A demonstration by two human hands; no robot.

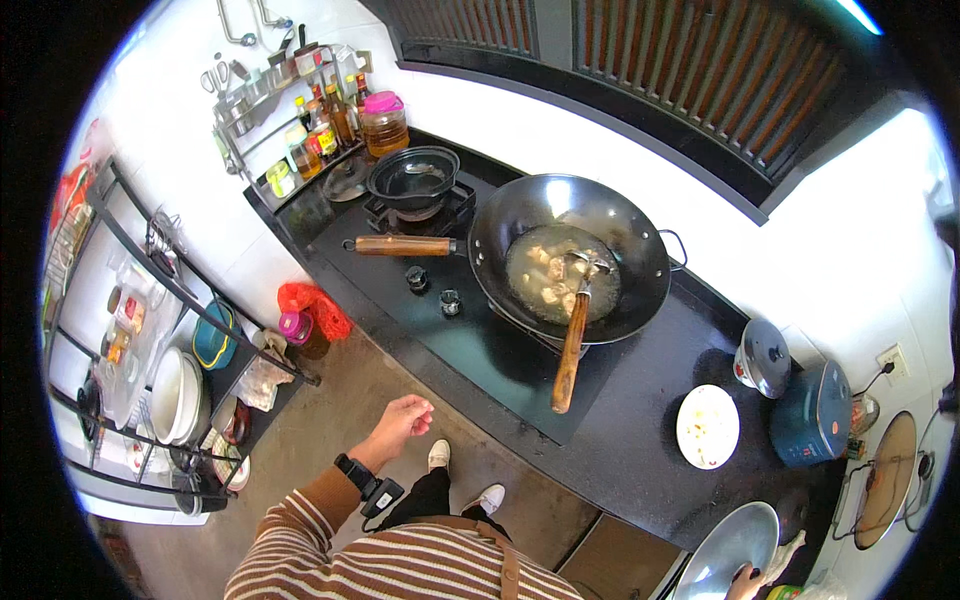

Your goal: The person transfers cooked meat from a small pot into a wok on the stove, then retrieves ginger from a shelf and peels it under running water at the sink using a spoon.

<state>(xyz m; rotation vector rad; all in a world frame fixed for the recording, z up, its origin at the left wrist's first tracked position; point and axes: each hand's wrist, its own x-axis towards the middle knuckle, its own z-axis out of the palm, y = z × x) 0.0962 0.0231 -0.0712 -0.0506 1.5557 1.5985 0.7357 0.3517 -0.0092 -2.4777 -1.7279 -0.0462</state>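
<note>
My left hand [403,424] hangs in front of the counter with its fingers loosely curled and nothing visible in it. At the lower right, my right hand [745,583] grips the knob of a metal wok lid [731,536]; part of this hand is cut off by the frame. A large black wok [495,225] sits on the stove with pale chunks of food [556,268] in cloudy liquid. A wooden-handled spatula [574,345] leans in it, its metal end among the chunks and its handle over the front rim.
A smaller black pot [412,180] stands on the rear-left burner. The wok's wooden handle [405,245] points left. On the right are a white plate with food bits [707,427], a lidded pot [763,358] and a blue rice cooker [811,416]. A black rack [202,300] stands at left.
</note>
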